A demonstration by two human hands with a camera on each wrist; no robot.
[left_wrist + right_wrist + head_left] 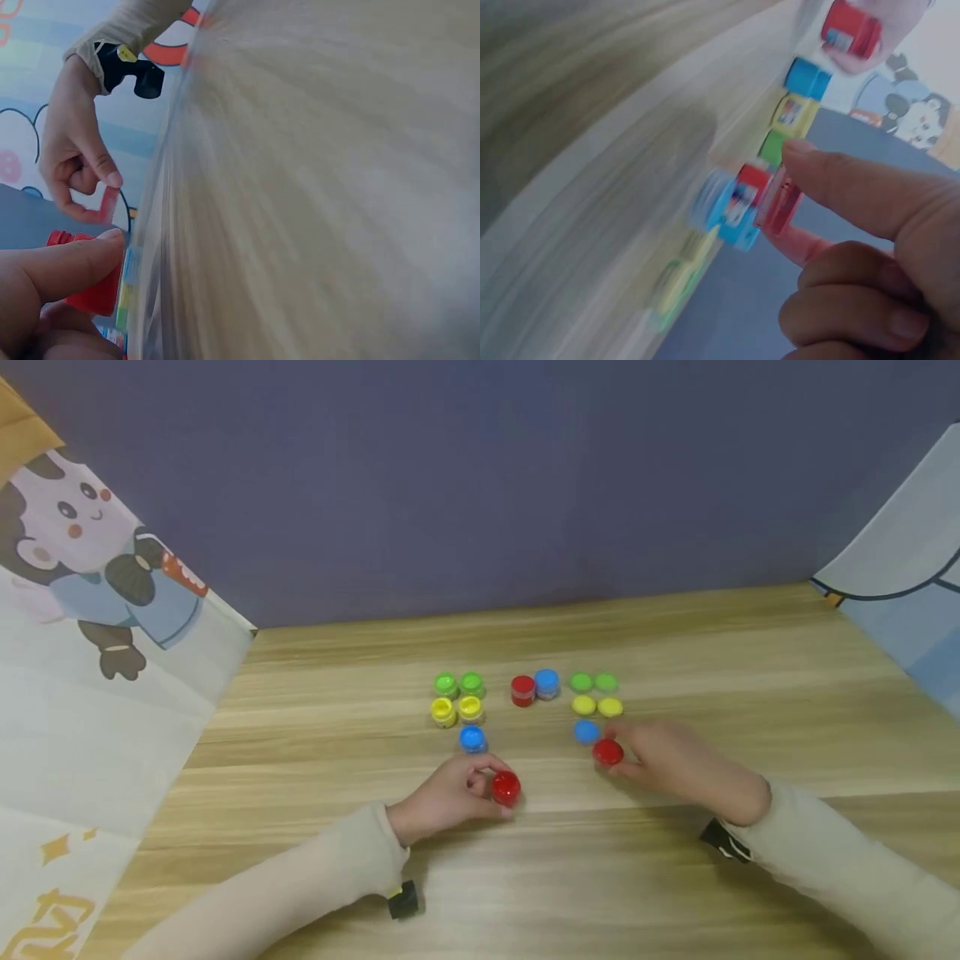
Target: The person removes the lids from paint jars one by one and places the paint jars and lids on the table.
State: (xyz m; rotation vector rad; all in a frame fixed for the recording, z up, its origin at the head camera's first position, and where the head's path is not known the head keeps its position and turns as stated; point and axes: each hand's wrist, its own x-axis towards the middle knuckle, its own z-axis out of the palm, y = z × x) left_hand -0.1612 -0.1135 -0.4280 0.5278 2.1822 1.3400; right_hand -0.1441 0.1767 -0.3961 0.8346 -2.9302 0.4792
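Observation:
My left hand (448, 795) grips an uncapped red paint jar (506, 788) between thumb and fingers. To the right, the thumb and forefinger of my right hand (675, 767) pinch a red lid (608, 752) by its edge. In the right wrist view that lid (781, 201) is tilted, apart from the jar. Just beyond the left hand stands an open blue jar (472, 740). A blue lid (587, 732) lies beside the right fingertips.
Open yellow jars (443, 713) and green jars (446, 685) stand behind the blue one. A red jar (522, 692) and a blue-lidded jar (547, 683) stand together mid-table. Yellow lids (583, 705) and green lids (581, 682) lie right of them. A dark panel (510, 493) backs the table.

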